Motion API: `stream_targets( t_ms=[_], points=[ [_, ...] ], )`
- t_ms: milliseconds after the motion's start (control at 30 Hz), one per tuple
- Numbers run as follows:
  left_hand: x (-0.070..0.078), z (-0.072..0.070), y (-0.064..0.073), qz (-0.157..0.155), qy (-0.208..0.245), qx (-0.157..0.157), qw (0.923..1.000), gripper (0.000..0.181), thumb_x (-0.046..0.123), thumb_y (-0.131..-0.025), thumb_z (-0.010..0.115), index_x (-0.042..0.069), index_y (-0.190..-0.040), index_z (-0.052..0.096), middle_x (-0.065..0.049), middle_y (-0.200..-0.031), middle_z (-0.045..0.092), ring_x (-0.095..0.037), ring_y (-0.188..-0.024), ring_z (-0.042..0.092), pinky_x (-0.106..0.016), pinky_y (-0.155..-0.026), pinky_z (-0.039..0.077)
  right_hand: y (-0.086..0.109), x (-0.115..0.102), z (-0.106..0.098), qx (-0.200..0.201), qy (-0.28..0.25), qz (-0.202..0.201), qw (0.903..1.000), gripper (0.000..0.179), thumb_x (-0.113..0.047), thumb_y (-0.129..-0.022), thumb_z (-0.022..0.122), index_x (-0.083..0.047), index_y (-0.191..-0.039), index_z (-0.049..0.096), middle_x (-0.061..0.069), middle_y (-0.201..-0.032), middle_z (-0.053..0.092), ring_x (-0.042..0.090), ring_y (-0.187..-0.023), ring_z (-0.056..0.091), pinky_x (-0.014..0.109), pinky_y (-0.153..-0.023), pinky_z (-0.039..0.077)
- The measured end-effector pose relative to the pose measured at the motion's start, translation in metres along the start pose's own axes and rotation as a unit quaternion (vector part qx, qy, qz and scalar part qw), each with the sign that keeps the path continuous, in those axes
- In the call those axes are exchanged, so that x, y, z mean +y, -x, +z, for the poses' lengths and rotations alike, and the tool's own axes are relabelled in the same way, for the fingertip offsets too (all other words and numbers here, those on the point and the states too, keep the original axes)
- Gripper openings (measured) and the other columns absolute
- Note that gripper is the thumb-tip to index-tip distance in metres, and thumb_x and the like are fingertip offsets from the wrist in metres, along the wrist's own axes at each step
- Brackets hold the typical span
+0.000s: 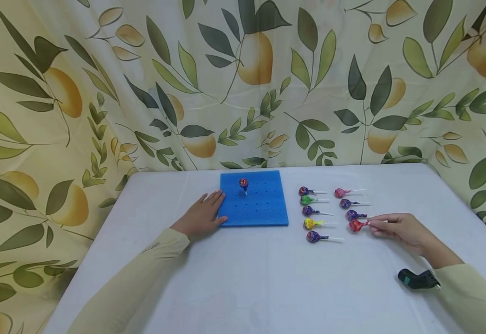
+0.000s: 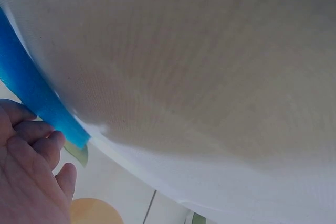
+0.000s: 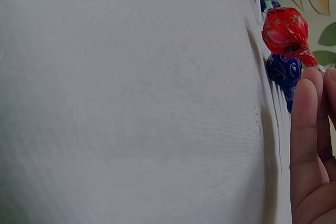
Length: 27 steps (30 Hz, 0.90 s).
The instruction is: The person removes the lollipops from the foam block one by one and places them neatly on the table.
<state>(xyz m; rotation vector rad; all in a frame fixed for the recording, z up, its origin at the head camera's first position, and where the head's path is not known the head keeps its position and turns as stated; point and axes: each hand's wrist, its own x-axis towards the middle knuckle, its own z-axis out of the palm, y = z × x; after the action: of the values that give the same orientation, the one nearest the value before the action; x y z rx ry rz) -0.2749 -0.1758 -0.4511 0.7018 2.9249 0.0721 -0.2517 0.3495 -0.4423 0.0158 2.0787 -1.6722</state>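
My left hand [image 1: 203, 214] rests flat at the left edge of a blue foam board [image 1: 263, 215], fingers straight and thumb near the front corner. Rows of small holes mark the board, and one lollipop [image 1: 243, 183] in a red and dark wrapper stands upright in it. On the right, my right hand [image 1: 401, 232] pinches the stick of a red lollipop [image 3: 286, 30] between thumb and fingertips. Its wrapped head points left, just in front of a purple-blue lollipop [image 1: 352, 215]. In the right wrist view the red head overlaps a dark blue lollipop [image 3: 283, 72].
Between board and right hand lie two columns of lollipops, among them a green one [image 1: 307, 200], a yellow one [image 1: 311, 223] and a pink one [image 1: 341, 192], sticks to the right. A black device [image 1: 418, 279] lies by the right sleeve. A leaf-patterned curtain [image 1: 234, 116] hangs behind the white table [image 1: 234, 287].
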Motion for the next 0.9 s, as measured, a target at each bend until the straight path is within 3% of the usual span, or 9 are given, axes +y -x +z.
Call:
stream_targets(
  t_ms=[400, 900],
  points=[
    [0.0003, -0.0003, -0.0007, -0.002, 0.005, -0.003, 1.0, 0.077, 0.054, -0.095, 0.039, 0.007, -0.151, 0.015, -0.011, -0.158, 0.015, -0.026, -0.147, 0.015, -0.045, -0.12, 0.013, 0.001, 0.0026, 0.0034, -0.005, -0.023, 0.008, 0.9997, 0.013, -0.015, -0.087, 0.066, -0.026, -0.087, 0.073, -0.013, -0.089, 0.071, 0.006, -0.082, 0.07, 0.021, -0.076, 0.056],
    [0.0006, -0.0005, -0.0002, -0.006, -0.002, -0.005, 1.0, 0.077, 0.054, -0.095, 0.04, 0.006, -0.151, 0.016, -0.011, -0.158, 0.016, -0.026, -0.147, 0.015, -0.045, -0.12, 0.013, -0.0001, 0.0041, -0.0054, -0.007, 0.025, 0.02, 0.9995, 0.013, -0.016, -0.09, 0.063, -0.02, -0.1, 0.072, -0.013, -0.092, 0.071, 0.005, -0.085, 0.07, 0.022, -0.078, 0.056]
  ],
)
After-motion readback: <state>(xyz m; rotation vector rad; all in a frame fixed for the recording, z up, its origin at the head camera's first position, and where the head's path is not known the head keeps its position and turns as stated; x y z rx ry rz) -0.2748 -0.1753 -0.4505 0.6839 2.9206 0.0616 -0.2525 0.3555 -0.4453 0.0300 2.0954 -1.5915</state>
